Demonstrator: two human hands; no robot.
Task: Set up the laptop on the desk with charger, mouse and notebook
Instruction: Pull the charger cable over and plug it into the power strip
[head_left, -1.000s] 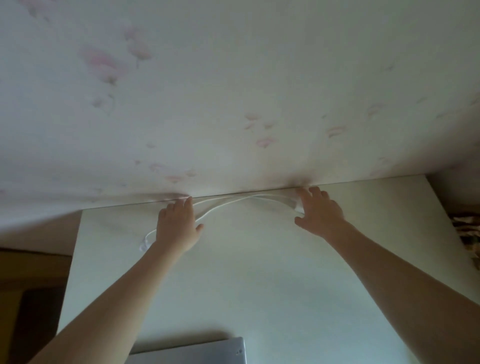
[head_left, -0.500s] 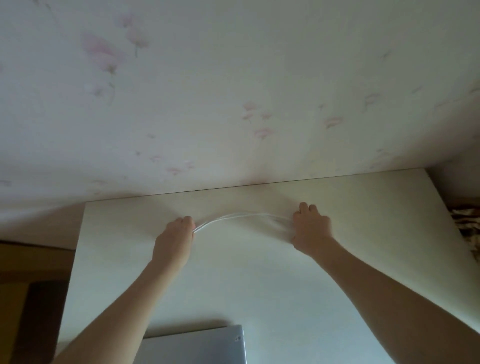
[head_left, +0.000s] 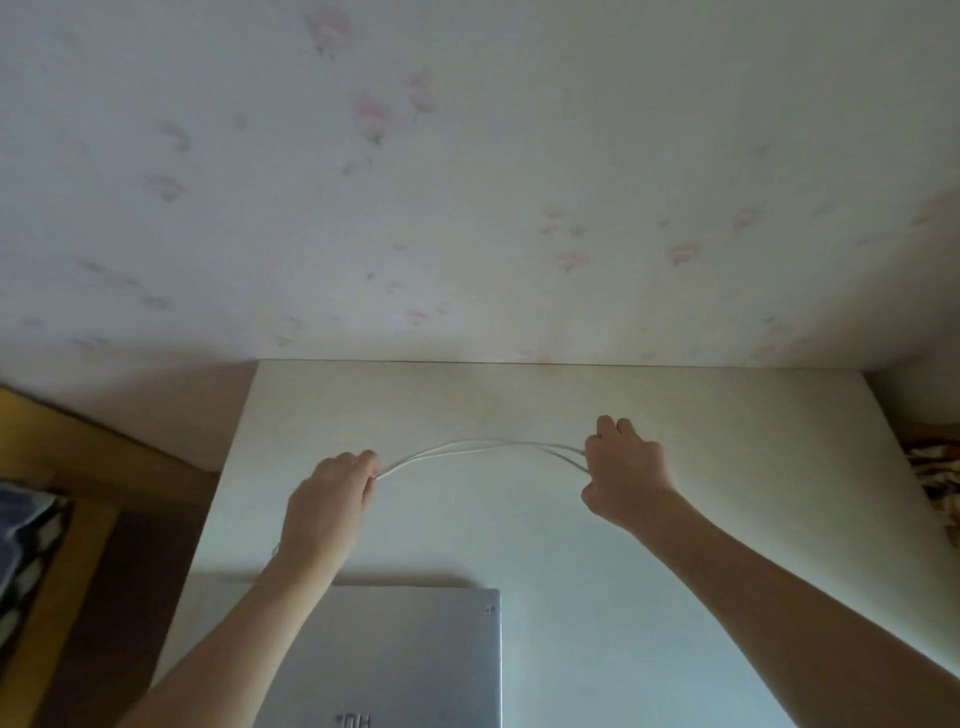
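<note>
Both arms reach out over the pale counter (head_left: 727, 467), which stands pushed against a wall (head_left: 467, 182) papered with faint pink flowers. The left hand (head_left: 332, 499) is curled into a loose fist, its fingers (head_left: 363, 460) pressed together and pinching one end of a thin white charger cable (head_left: 483, 443). The right hand (head_left: 626, 467) is closed the same way around the other end, knuckles up, fingers folded in on the cable. Between the two hands the cable runs doubled, two strands side by side, rising in a shallow arch just above the counter's surface and casting a soft shadow beneath. The strands part slightly near the right hand. A short bit of white shows just behind the left wrist; I cannot tell whether it belongs to the same cable.

Nearer the person, a closed silver laptop (head_left: 405, 660) lies flat on the counter, its lid up, a small logo showing at the bottom edge of the view. The left forearm crosses over its far left corner. The laptop is well apart from the cable, toward the near edge.

Left of the counter there is a yellow-brown wooden surface with a dark patterned cloth (head_left: 26, 561) on it. At the far right edge a crumpled brown and cream fabric (head_left: 935, 478) lies beside the counter.
</note>
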